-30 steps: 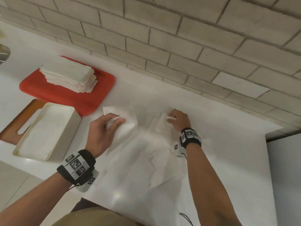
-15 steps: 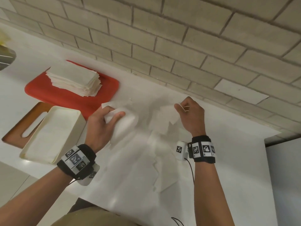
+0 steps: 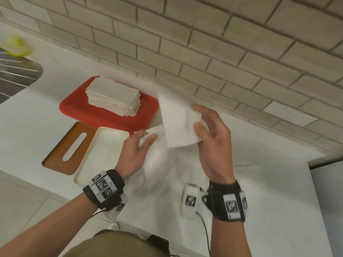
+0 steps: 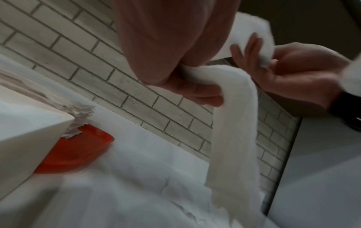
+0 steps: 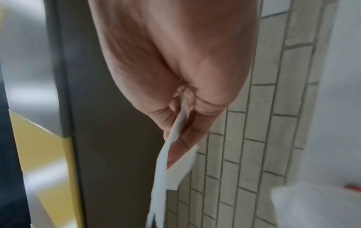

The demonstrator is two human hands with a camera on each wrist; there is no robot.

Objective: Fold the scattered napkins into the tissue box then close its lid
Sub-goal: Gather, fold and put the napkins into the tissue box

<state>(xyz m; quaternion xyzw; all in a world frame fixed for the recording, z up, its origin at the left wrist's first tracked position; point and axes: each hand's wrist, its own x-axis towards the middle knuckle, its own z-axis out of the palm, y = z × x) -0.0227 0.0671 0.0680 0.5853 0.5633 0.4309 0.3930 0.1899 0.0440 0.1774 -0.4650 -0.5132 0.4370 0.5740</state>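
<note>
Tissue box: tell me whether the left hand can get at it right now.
Probably yes: the open tissue box sits just beside the left hand with nothing between, but its grip is occupied with a napkin.

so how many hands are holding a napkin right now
2: the left hand and the right hand both pinch the lifted napkin above the counter.

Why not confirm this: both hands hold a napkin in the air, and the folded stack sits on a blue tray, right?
Not quite: the tray under the folded stack is red, as the head view shows. Both the left hand and right hand do hold a napkin in the air.
</note>
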